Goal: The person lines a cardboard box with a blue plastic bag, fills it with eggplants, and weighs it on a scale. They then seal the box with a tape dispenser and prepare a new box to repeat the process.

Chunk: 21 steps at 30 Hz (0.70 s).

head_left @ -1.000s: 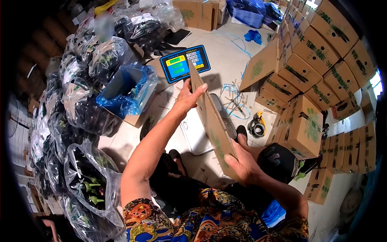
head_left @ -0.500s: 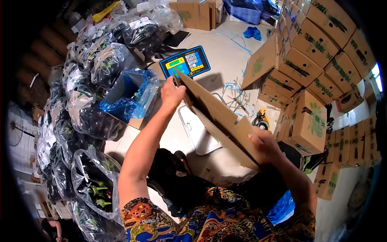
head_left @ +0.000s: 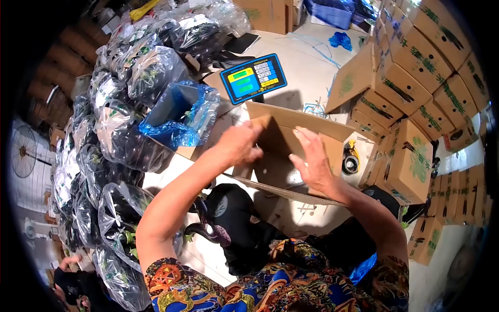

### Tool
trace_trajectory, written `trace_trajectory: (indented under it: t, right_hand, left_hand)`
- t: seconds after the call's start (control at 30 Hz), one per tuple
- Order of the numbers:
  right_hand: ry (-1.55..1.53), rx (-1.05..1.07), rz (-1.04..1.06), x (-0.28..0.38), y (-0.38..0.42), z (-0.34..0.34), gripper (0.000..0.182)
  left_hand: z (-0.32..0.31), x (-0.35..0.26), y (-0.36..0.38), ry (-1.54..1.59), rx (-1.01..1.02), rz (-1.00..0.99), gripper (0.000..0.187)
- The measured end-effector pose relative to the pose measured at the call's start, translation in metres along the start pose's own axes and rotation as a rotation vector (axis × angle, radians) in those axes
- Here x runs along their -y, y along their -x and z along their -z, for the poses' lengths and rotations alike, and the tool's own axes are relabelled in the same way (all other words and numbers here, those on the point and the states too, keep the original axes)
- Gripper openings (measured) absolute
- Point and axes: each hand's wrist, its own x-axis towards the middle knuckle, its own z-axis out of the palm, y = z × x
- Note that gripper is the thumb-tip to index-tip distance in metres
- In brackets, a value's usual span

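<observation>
In the middle of the tiled floor [head_left: 327,67], a cardboard box [head_left: 325,148] is spread open, its walls raised, with both hands reaching in over its near edge. The left hand [head_left: 241,143] is at the box's left end, fingers bent by the wall there and thumb pointing inward; I cannot tell whether they pinch the cardboard or only rest against it. The right hand [head_left: 314,164] is over the right half of the opening, its fingers spread and its thumb well apart from them, clamped on nothing. A pale surface shows low inside the box, between the hands.

Just beyond the box's far left corner stands a blue display with a keypad [head_left: 253,79]. Just beside the right end of the box, a yellow and black tape dispenser [head_left: 351,160] lies on the floor. To the left of the display is another box, lined with blue plastic [head_left: 179,136]. Clear bags [head_left: 125,135] with dark contents are heaped along the floor's left edge, and stacked cartons [head_left: 400,86] line its right edge. Toward the far edge lies a crumpled blue scrap [head_left: 340,40]. A dark eggplant [head_left: 207,230] shows beside the person's knee, and another person [head_left: 78,286] is at the lower left.
</observation>
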Motion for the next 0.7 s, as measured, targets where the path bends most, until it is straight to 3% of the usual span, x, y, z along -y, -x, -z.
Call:
trace_trajectory:
  t: [0.03,0.1,0.17,0.2,0.23,0.37,0.43,0.5,0.57,0.6,0.7]
  right_hand:
    - [-0.08,0.045,0.011,-0.007,-0.001,-0.013,0.064]
    - [0.012,0.132,0.099,-0.019,-0.003,-0.024,0.069]
    - [0.115,0.319,0.178,-0.023,-0.01,-0.026,0.062]
    - [0.162,0.41,0.212,-0.028,-0.011,-0.032,0.058]
    - [0.213,0.494,0.25,-0.036,-0.011,-0.041,0.054]
    - [0.189,0.564,0.294,-0.053,-0.003,-0.065,0.05]
    - [0.162,0.625,0.274,-0.053,-0.009,-0.06,0.052]
    - [0.132,0.645,0.265,-0.05,-0.011,-0.057,0.053]
    - [0.107,0.632,0.285,-0.049,-0.011,-0.057,0.054]
    - [0.071,0.591,0.292,-0.054,-0.008,-0.061,0.055]
    - [-0.088,0.359,0.439,-0.086,-0.018,-0.049,0.023]
  left_hand:
    - [0.004,-0.013,0.004,0.014,0.111,-0.001,0.058]
    - [-0.063,0.023,-0.007,0.044,0.187,-0.276,0.065]
    - [-0.041,0.022,-0.017,0.482,0.352,-0.104,0.061]
    - [-0.022,0.02,-0.017,0.903,0.509,0.114,0.06]
    - [-0.025,0.028,-0.011,1.127,0.392,0.145,0.057]
    - [-0.021,0.03,0.028,1.301,0.181,0.125,0.068]
    - [-0.032,0.012,0.057,1.391,-0.165,0.072,0.067]
    - [-0.038,-0.008,0.072,0.939,-0.364,0.034,0.064]
    - [-0.047,-0.018,0.064,0.812,-0.434,0.193,0.061]
    - [-0.046,-0.015,0.052,0.667,-0.552,0.136,0.06]
    - [-0.06,0.004,0.019,0.6,-0.577,0.302,0.065]
